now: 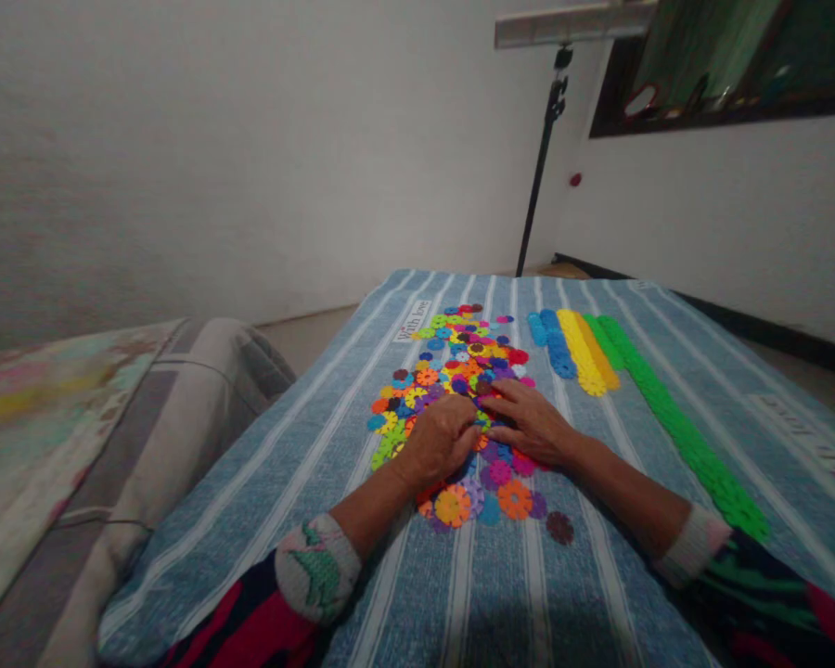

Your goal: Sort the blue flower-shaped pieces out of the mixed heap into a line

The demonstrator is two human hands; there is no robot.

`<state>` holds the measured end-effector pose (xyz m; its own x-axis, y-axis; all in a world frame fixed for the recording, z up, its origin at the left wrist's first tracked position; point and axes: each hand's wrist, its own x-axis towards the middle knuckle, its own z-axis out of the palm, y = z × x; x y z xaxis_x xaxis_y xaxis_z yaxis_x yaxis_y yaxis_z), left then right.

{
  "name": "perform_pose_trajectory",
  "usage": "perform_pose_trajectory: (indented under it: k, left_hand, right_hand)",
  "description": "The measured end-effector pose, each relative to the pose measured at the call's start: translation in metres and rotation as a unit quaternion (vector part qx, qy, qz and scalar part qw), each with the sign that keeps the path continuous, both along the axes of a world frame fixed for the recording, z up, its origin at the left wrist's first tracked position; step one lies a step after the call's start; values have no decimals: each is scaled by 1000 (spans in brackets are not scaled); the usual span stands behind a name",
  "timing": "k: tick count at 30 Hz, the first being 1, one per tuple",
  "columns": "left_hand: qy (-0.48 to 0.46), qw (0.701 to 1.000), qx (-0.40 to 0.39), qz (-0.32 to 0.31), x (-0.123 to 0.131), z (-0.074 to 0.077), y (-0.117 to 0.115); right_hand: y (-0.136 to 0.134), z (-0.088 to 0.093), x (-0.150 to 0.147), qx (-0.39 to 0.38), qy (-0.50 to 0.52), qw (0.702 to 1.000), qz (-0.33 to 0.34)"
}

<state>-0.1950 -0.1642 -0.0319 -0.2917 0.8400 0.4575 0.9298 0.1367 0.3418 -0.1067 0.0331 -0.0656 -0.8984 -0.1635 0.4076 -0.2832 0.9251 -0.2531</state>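
A spread pile of colourful flower-shaped plastic discs (pixel 515 499) lies in the middle of the striped blue cloth. My left hand (pixel 440 438) rests on the pile with its fingers curled and bunched; whatever is under or inside them is hidden. Facing it from the right, my right hand (pixel 533 422) lies over the discs with its fingers apart, the fingertips among the pieces close to my left hand. To the right, discs sorted by colour form overlapping rows: a blue row (pixel 558 348), a yellow row (pixel 583 357) and a long green row (pixel 688 427).
The blue striped cloth (pixel 250 520) covers the work surface. On the left stands another surface with a patterned cover (pixel 62 417) and a grey cloth. Beyond the far edge are a black stand (pixel 543 167) with a light bar, pale walls and a dark-framed window (pixel 738 65).
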Motion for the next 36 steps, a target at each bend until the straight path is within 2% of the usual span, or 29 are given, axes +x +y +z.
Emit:
perform_pose_trajectory:
  k: [5, 9, 13, 19, 24, 27, 31, 36]
  left_hand:
    - [53, 997, -49, -12, 8, -7, 0]
    - [113, 989, -92, 4, 2, -10, -2]
    - [153, 980, -122, 42, -6, -11, -1]
    - [160, 971, -150, 98, -20, -9, 3]
    - [160, 969, -149, 117, -28, -8, 2]
    - [166, 969, -138, 121, -29, -7, 1]
    - [145, 979, -93, 113, -24, -4, 1]
    - [104, 991, -15, 77, 9, -5, -3]
  right_hand:
    - [3, 2, -48, 19, 12, 999, -32]
    - [4, 8, -62, 0, 23, 996, -84]
    - [6, 15, -40, -17, 25, 993, -112]
    - [-8, 19, 38, -26, 9, 1000, -12]
    - [-22, 9, 90, 14, 21, 999, 38]
    - [-24, 3, 95, 34, 29, 998, 43]
    - [-20, -1, 76, 51, 47, 997, 26]
    - [-14, -1, 54, 48, 76, 996, -7]
